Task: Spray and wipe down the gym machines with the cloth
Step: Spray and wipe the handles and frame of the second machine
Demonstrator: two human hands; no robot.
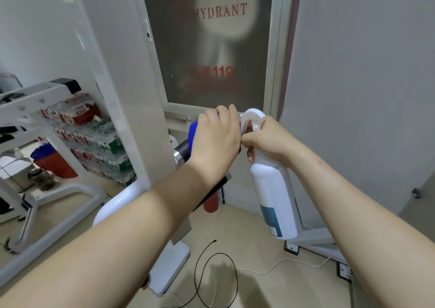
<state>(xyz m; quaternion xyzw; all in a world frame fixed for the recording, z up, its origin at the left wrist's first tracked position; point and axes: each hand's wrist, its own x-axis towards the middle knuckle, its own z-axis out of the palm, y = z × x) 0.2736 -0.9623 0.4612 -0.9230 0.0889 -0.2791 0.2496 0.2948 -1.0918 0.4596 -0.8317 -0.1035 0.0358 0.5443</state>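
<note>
Two items: soft, light blue cloth (193, 129), bunched under curled fingers of the left hand (216, 138); at its 3 o'clock, rigid, probably slick spray bottle (273, 190), right hand (267, 140) wrapped round the neck.

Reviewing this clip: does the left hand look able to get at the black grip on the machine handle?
Probably yes. The left hand, holding the blue cloth, sits right over the black grip with nothing between them. The right hand and spray bottle are off to the side.
</note>
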